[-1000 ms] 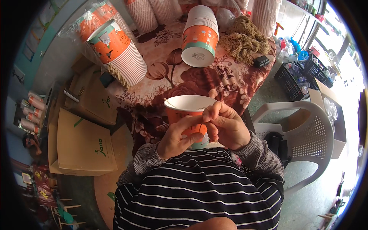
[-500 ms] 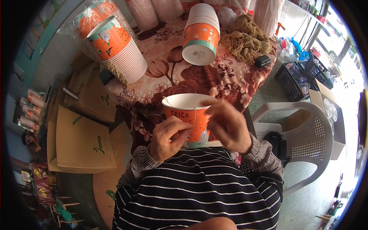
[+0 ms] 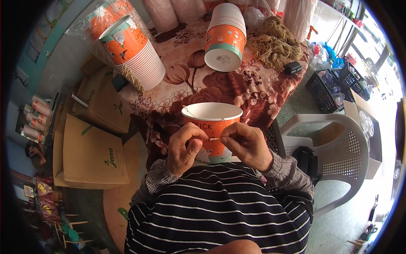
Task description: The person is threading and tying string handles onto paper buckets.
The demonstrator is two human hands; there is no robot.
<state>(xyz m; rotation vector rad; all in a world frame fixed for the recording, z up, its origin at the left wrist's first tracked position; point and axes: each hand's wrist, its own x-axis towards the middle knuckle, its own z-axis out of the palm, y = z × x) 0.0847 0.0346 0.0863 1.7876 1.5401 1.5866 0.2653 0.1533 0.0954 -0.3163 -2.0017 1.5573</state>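
An orange paper bucket (image 3: 211,129) with a white inside and a green base band stands upright in front of me. A thin tan cord (image 3: 224,123) hangs from its rim. My right hand (image 3: 247,146) pinches the cord between thumb and forefinger before the bucket's front. A short pale piece of it shows between my two hands. My left hand (image 3: 185,148) is beside it, with the forefinger at that piece and the thumb held apart. Whether the left fingertips touch the cord is hard to see.
Nested buckets (image 3: 225,40) lie on the flowered tablecloth (image 3: 177,91), with another stack (image 3: 135,55) on the left. A heap of tan cord (image 3: 275,44) sits at the back right near a small black object (image 3: 292,67). Cardboard boxes (image 3: 91,152) stand left, a plastic chair (image 3: 338,148) right.
My right hand has come down from the rim and pinches the cord. My left thumb has parted from the forefinger. The bucket shifts slightly in view.
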